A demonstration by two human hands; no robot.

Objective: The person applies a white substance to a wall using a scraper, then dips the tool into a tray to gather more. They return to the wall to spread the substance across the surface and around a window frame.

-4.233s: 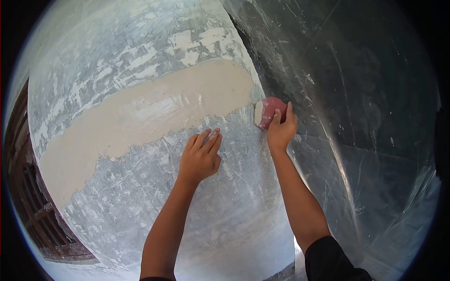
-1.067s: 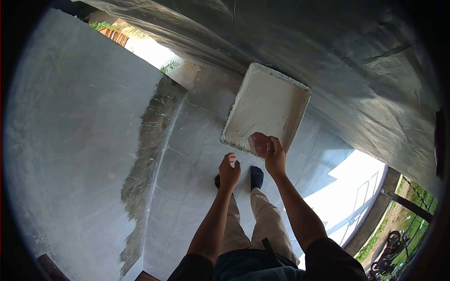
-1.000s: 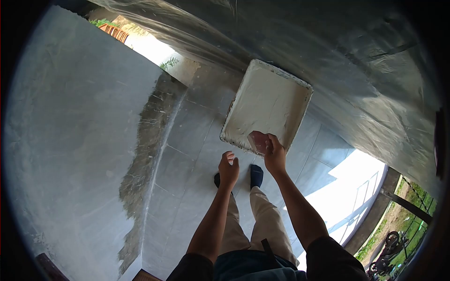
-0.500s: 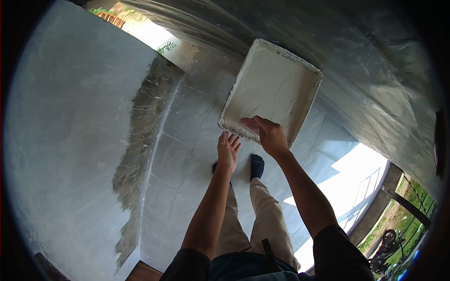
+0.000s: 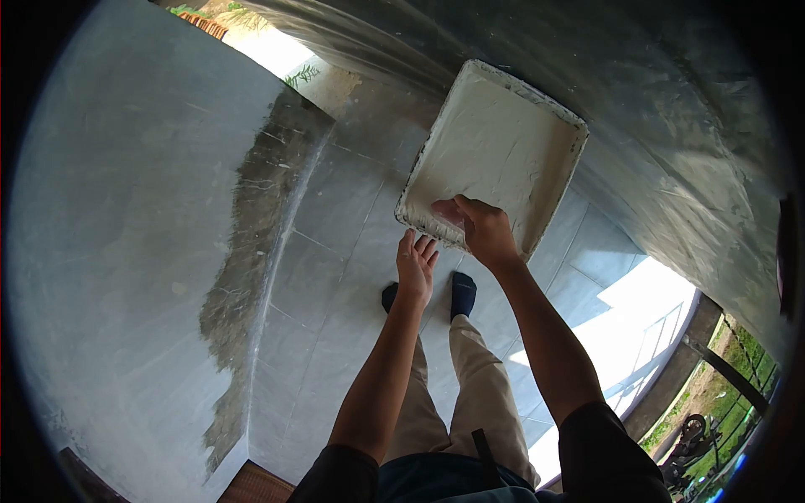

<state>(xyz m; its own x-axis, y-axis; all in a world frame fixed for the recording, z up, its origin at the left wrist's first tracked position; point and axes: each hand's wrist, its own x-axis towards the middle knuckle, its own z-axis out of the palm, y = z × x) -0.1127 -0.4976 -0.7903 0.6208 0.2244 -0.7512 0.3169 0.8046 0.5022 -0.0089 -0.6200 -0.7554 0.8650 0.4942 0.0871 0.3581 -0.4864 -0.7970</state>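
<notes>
A shallow rectangular tray (image 5: 579, 138) is coated inside with smooth off-white paste (image 5: 490, 138), its rim crusted with dried smears. My right hand (image 5: 490, 236) is closed on a thin, pinkish flat scraper (image 5: 448, 211), which lies against the paste near the tray's close left corner. My left hand (image 5: 415, 267) is at the near edge, palm turned up and fingers stretched apart, fingertips right at the rim. A little pale residue shows on the left hand.
Grey tiles (image 5: 323, 251) cover the floor beneath my socked feet (image 5: 463, 295). At left stands a pale-coated wall (image 5: 126, 218) with a bare dark strip (image 5: 251, 201) along its base. Plastic sheeting (image 5: 654, 109) hangs at right. A motorbike (image 5: 692, 444) is outside, lower right.
The tray and both hands sit slightly higher and further right in view, as the whole view has shifted a little. The right hand keeps its hold on the scraper.
</notes>
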